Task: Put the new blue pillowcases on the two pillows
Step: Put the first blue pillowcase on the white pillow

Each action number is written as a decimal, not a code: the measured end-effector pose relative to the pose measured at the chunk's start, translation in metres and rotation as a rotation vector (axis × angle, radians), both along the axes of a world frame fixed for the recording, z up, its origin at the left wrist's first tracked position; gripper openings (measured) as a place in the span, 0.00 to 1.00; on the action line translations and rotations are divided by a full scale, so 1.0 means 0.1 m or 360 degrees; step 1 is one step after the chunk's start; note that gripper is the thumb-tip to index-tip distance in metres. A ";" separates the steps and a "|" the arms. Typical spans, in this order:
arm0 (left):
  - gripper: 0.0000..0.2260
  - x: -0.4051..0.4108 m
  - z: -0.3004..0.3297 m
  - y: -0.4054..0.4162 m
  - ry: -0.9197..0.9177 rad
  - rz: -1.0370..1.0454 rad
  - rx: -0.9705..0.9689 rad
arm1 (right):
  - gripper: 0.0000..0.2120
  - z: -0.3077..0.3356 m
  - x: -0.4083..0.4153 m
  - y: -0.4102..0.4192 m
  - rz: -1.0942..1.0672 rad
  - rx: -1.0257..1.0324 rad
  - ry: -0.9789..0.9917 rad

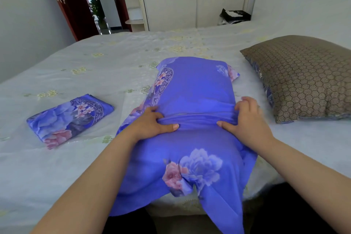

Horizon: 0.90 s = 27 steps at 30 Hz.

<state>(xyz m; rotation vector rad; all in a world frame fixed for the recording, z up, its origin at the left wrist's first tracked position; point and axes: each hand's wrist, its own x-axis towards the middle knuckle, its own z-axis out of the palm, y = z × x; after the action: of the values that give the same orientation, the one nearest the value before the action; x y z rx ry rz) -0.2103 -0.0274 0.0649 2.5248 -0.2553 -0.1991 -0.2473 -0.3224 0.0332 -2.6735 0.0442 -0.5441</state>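
A pillow lies lengthwise in front of me, wrapped in a blue flowered pillowcase (195,89) whose loose open end hangs over the bed's near edge. My left hand (152,121) and my right hand (245,116) each grip a bunched fold of this pillowcase across the pillow's middle, fingers curled into the cloth, thumbs pointing toward each other. A second blue pillowcase (70,119) lies folded flat on the bed to the left. The other pillow (303,78), in a brown honeycomb-patterned cover, rests at the right.
The bed (95,66) wears a pale sheet with faint yellow-green flowers. A black bag (234,16) sits beyond the far edge by a white wardrobe (171,5). A dark red door (70,2) stands open at the far left.
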 end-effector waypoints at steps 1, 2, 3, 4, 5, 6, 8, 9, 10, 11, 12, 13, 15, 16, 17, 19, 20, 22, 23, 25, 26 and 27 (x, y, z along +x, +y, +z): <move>0.22 -0.02 0.01 0.01 0.0013 0.0030 0.0020 | 0.39 -0.02 0.04 0.02 -0.0076 0.0393 0.0233; 0.22 -0.03 0.00 0.01 -0.0047 0.0112 0.0072 | 0.42 -0.03 0.06 0.07 -0.0071 0.0821 0.0457; 0.20 -0.03 -0.03 0.00 -0.0171 0.0227 0.0133 | 0.39 -0.05 0.10 0.12 -0.0002 0.1189 0.0586; 0.18 -0.05 -0.08 -0.01 -0.0290 0.0357 0.0175 | 0.31 -0.05 0.13 0.18 0.0130 0.1401 0.0564; 0.16 -0.07 -0.13 -0.03 -0.0390 0.0481 0.0158 | 0.20 -0.04 0.17 0.24 0.0220 0.1453 0.0422; 0.14 -0.10 -0.17 -0.05 -0.0476 0.0593 0.0074 | 0.13 0.00 0.18 0.29 0.0295 0.1424 0.0263; 0.12 -0.17 -0.19 -0.06 -0.0573 0.0791 -0.0276 | 0.11 0.15 0.19 0.40 0.0430 0.1305 0.0019; 0.13 -0.20 -0.14 -0.06 -0.0620 0.0877 -0.0482 | 0.14 0.23 0.19 0.45 0.0476 0.1231 -0.0101; 0.15 -0.22 -0.06 -0.07 -0.0703 0.0941 -0.0665 | 0.18 0.30 0.20 0.48 0.0504 0.1158 -0.0222; 0.17 -0.21 0.04 -0.07 -0.0823 0.0980 -0.0787 | 0.21 0.37 0.22 0.48 0.0491 0.1085 -0.0329; 0.17 -0.18 0.13 -0.07 -0.0953 0.1005 -0.0837 | 0.22 0.44 0.24 0.48 0.0453 0.0981 -0.0405; 0.18 -0.13 0.21 -0.07 -0.1056 0.1006 -0.0804 | 0.23 0.48 0.30 0.45 0.0369 0.0823 -0.0409; 0.16 0.00 0.30 -0.10 -0.1122 0.0901 -0.0488 | 0.22 0.55 0.45 0.36 0.0118 0.0405 -0.0232; 0.12 0.08 0.27 -0.09 -0.1067 0.0810 -0.0220 | 0.22 0.56 0.51 0.31 0.0021 0.0280 -0.0068; 0.09 0.14 0.21 -0.09 -0.0990 0.0727 0.0041 | 0.23 0.56 0.54 0.28 -0.0016 0.0269 0.0132; 0.15 0.18 0.04 -0.11 -0.0988 0.0550 0.0530 | 0.24 0.53 0.50 0.29 0.0051 0.0409 0.0538; 0.17 0.18 -0.03 -0.17 -0.1113 0.0454 0.0609 | 0.25 0.48 0.43 0.32 0.0128 0.0421 0.0649; 0.16 0.07 -0.07 -0.39 -0.1324 0.0165 0.0531 | 0.27 0.34 0.31 0.37 0.0193 0.0333 0.0696; 0.17 -0.03 -0.08 -0.52 -0.1281 -0.0018 0.0444 | 0.28 0.27 0.24 0.39 0.0203 0.0312 0.0639; 0.27 -0.19 -0.13 -0.77 -0.0959 -0.0282 0.0436 | 0.26 0.11 0.15 0.40 0.0175 0.0547 0.0486; 0.32 -0.25 -0.20 -0.86 -0.0860 -0.0311 0.0561 | 0.24 0.03 0.12 0.37 0.0123 0.0730 0.0436; 0.34 -0.28 -0.27 -0.91 -0.0850 -0.0291 0.0674 | 0.23 -0.05 0.10 0.32 0.0042 0.0885 0.0419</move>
<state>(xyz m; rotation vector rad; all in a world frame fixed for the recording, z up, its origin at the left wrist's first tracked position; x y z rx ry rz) -0.2380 -0.1181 0.0378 2.9333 -0.7205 0.4015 -0.2374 -0.2907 0.0282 -2.1761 0.2034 -0.1349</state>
